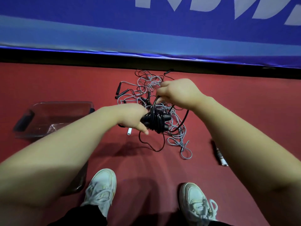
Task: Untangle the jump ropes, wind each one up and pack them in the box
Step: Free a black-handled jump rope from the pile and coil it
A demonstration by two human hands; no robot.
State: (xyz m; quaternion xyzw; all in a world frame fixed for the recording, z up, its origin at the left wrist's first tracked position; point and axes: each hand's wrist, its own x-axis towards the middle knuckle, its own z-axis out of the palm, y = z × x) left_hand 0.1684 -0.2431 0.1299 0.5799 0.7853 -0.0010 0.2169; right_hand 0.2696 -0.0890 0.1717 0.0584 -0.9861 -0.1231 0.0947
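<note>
My left hand (130,115) grips the wound black jump rope (156,119) at frame centre. My right hand (177,93) pinches its loose strand just above. The grey rope tangle (146,82) lies on the red floor (65,82) beyond, and the clear box (53,115) sits at left.

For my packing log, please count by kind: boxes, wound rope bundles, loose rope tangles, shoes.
clear box: 1
black rope bundle: 1
grey rope tangle: 1
white shoes: 2
Total: 5
</note>
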